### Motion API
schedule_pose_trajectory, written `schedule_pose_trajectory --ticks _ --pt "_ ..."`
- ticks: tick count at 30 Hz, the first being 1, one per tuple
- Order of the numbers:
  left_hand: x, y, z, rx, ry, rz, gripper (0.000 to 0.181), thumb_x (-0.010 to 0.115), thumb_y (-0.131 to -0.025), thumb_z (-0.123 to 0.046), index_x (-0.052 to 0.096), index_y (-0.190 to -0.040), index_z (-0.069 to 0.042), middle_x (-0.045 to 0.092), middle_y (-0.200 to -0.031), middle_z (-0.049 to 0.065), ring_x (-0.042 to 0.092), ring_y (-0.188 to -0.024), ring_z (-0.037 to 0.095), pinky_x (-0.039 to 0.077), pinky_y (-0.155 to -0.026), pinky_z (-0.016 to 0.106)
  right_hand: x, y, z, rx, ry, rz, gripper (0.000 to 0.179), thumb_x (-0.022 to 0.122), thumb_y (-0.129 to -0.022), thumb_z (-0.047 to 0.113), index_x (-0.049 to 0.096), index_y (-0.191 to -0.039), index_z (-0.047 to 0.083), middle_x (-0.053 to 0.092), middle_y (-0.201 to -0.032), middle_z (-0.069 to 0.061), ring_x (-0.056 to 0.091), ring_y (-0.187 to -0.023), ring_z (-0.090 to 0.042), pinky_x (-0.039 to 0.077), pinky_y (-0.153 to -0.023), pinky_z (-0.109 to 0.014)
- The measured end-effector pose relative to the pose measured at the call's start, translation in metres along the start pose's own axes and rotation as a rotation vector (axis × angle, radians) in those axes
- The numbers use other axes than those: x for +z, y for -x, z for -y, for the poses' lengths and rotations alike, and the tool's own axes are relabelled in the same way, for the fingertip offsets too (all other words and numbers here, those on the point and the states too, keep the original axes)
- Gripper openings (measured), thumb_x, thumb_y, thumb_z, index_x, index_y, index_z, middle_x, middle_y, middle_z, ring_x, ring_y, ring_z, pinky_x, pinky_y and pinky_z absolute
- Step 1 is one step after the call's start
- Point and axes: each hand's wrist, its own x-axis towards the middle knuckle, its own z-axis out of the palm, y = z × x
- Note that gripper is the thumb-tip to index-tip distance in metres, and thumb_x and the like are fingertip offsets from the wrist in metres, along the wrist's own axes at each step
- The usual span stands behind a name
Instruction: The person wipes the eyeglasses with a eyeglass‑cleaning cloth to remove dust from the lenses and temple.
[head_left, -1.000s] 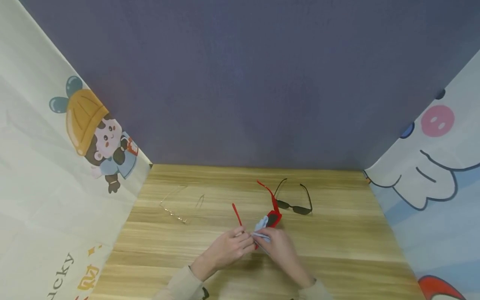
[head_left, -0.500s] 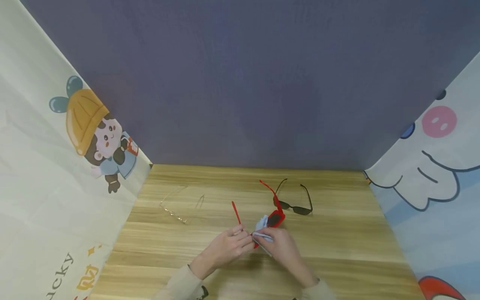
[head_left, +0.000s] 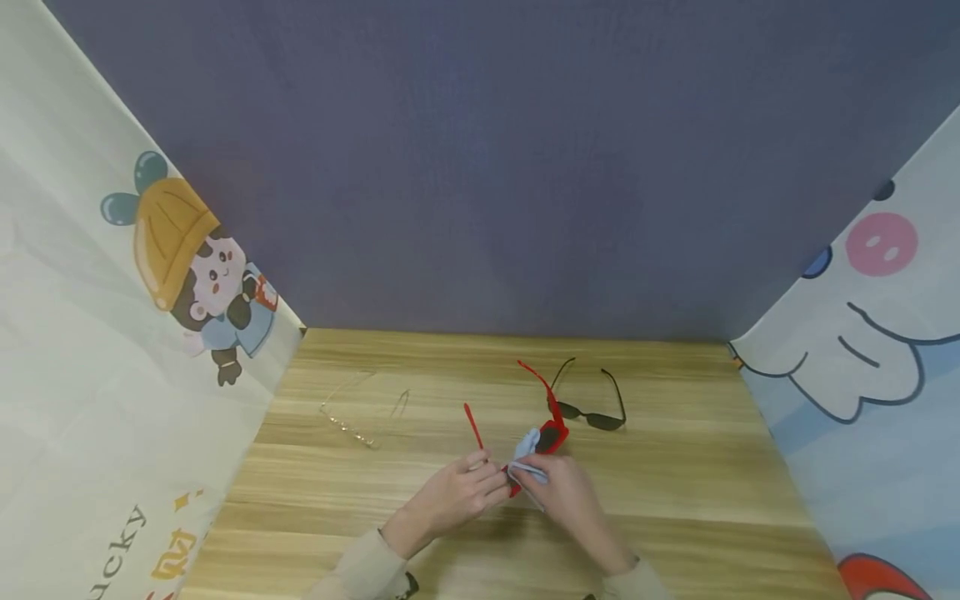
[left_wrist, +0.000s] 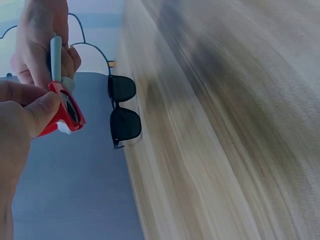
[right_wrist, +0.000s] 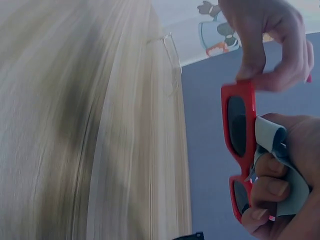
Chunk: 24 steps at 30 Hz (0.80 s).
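Red-framed sunglasses (right_wrist: 238,125) with dark lenses are held up off the table, temples unfolded and pointing away. My left hand (head_left: 457,497) pinches one end of their frame between thumb and fingers, as the left wrist view shows. My right hand (head_left: 566,496) grips a pale blue cloth (right_wrist: 292,185). Folded over its fingers, the cloth lies against the temple side of the red sunglasses around the bridge and lens. In the head view, the right hand and cloth cover part of the front.
Black sunglasses (head_left: 602,420) lie with temples unfolded on the wooden table (head_left: 675,467), just beyond the red pair. Thin gold-rimmed glasses (head_left: 347,428) lie on the left side. A dark grey panel (head_left: 480,167) stands at the back, with printed curtains at both sides.
The red sunglasses tilt slightly and shift a little to the right, then partly back. My right hand and the cloth make small moves along the frame; my left hand keeps its pinch.
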Motion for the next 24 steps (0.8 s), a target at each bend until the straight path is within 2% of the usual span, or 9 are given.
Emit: schedule_pose_trajectory --ticks 5,10,13,17,22,24 --pt "-0.002 0.004 -0.001 0.019 -0.01 -0.011 0.029 0.045 -0.098 -0.013 0.07 -0.099 -0.029 0.07 -0.102 -0.017 0.063 -0.101 0.003 0.046 -0.105 0.029 0.001 0.002 0.0 0.012 0.014 -0.009 0.006 0.079 -0.092 0.03 0.08 -0.093 0.024 0.073 -0.079 0.013 0.051 -0.062 0.002 0.042 -0.053 -0.019" --pt "-0.005 0.005 0.002 0.033 -0.024 -0.064 0.032 0.042 -0.1 -0.014 0.07 -0.095 -0.029 0.07 -0.098 -0.017 0.064 -0.096 0.002 0.049 -0.1 0.027 0.002 0.005 0.007 0.013 0.014 -0.003 0.008 0.079 -0.091 0.029 0.081 -0.094 0.022 0.075 -0.08 0.01 0.055 -0.065 0.001 0.045 -0.056 -0.02" --pt "-0.008 0.005 0.003 0.026 -0.009 -0.084 0.03 0.044 -0.099 -0.017 0.071 -0.095 -0.029 0.07 -0.096 -0.018 0.063 -0.094 0.001 0.049 -0.098 0.026 0.005 0.009 0.012 -0.015 -0.015 0.019 0.009 0.08 -0.091 0.025 0.082 -0.095 0.018 0.077 -0.085 0.006 0.063 -0.071 -0.002 0.052 -0.062 -0.022" --pt "-0.008 0.008 0.002 0.022 0.006 -0.099 0.033 0.039 -0.102 -0.017 0.07 -0.096 -0.027 0.069 -0.097 -0.017 0.063 -0.095 0.002 0.049 -0.099 0.028 0.009 0.013 0.017 -0.035 -0.055 0.039 0.009 0.079 -0.091 0.02 0.082 -0.097 0.015 0.079 -0.089 0.002 0.068 -0.078 -0.004 0.056 -0.068 -0.025" --pt "-0.006 0.014 -0.001 0.001 0.051 -0.102 0.035 0.038 -0.105 -0.015 0.072 -0.101 -0.025 0.071 -0.1 -0.014 0.064 -0.097 0.004 0.048 -0.101 0.029 0.015 0.017 0.018 -0.001 -0.106 0.003 0.009 0.079 -0.091 0.021 0.081 -0.099 0.016 0.078 -0.092 0.003 0.067 -0.08 -0.004 0.056 -0.071 -0.025" --pt "-0.007 0.015 -0.001 -0.011 0.065 -0.1 0.031 0.043 -0.104 -0.016 0.073 -0.102 -0.024 0.072 -0.101 -0.013 0.064 -0.096 0.004 0.048 -0.1 0.028 0.015 0.019 0.019 0.031 -0.18 -0.033 0.01 0.08 -0.091 0.02 0.081 -0.1 0.017 0.078 -0.094 0.003 0.067 -0.08 -0.004 0.056 -0.07 -0.025"
